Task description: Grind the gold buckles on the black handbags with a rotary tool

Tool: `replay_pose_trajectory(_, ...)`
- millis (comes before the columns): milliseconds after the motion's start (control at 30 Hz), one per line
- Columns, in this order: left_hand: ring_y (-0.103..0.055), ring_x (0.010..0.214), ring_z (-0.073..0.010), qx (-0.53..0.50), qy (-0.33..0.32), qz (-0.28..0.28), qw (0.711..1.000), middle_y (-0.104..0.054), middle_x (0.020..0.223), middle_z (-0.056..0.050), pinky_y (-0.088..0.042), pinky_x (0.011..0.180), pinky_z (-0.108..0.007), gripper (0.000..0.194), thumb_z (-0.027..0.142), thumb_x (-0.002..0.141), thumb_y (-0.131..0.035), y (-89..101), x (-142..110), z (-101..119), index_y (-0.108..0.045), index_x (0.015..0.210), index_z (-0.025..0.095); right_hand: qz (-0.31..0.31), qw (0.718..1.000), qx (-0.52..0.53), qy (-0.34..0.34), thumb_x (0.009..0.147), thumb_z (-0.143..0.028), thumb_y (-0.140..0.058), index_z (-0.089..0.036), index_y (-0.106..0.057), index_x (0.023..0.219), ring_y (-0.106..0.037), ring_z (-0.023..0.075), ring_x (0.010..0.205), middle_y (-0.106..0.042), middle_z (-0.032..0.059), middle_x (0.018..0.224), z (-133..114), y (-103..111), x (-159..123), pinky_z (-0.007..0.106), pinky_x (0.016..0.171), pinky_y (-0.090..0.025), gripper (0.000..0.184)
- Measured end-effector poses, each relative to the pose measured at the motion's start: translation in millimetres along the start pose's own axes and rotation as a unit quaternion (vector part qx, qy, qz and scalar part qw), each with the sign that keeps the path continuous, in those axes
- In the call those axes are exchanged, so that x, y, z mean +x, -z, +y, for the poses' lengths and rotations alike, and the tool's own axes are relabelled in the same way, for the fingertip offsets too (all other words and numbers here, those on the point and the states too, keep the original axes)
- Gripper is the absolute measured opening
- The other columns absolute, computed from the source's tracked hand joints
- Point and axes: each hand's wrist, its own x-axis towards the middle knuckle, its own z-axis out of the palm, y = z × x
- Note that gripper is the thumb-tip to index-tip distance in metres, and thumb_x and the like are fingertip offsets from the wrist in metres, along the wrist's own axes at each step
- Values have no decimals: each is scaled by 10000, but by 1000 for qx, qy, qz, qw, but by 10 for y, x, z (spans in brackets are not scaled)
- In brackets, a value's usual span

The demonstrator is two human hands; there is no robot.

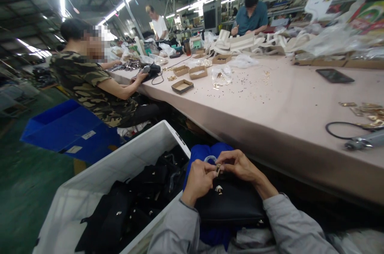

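Note:
A black leather bag [231,202] lies across my lap, with a small gold metal fitting [220,191] on its face. Just above it, both hands meet over a small gold metal piece [218,169]. My left hand [199,182] pinches the piece from the left, fingers closed. From the right, the fingertips of my right hand [240,165] close on the same piece. Behind the fingers shows a handle ring [210,159] wrapped in clear plastic. The exact shape of the gold piece is partly hidden by my fingers.
A white bin [72,202] of black bags [120,214] stands at my left, with a blue crate [72,130] beyond. On the long table [240,110] are cardboard trays [182,86], gold fittings [370,112], a phone [335,75] and a corded tool [366,140]. A co-worker [87,78] sits at left.

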Motion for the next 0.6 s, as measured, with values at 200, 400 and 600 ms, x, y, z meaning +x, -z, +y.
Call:
replay_pose_trajectory(200, -375, 315, -56, -191, 50, -53, 979, -680, 495, -56, -237, 376, -207, 276, 288, 737, -741, 40, 93, -172, -845, 859, 62, -10, 1000, 10, 3, 861, -338, -808, -161, -815, 945, -666, 178, 712, -735, 54, 833, 19, -50, -2, 300, 691, -530, 197)
replay_pose_trajectory(400, -444, 327, -54, -248, 76, -67, 963, -677, 493, -73, -254, 342, -177, 328, 317, 654, -862, 40, 88, -233, -829, 820, 35, -12, 1000, 23, 0, 885, -369, -784, -165, -818, 966, -677, 186, 717, -737, 59, 836, 50, -95, -13, 315, 698, -550, 222)
replay_pose_trajectory(600, -528, 366, -85, -270, 82, -53, 958, -698, 543, -88, -311, 344, -174, 336, 310, 600, -892, 23, 153, -316, -812, 774, 34, -5, 1000, 25, 2, 898, -339, -770, -165, -818, 953, -676, 187, 715, -729, 58, 829, 54, -119, 7, 316, 695, -545, 188)
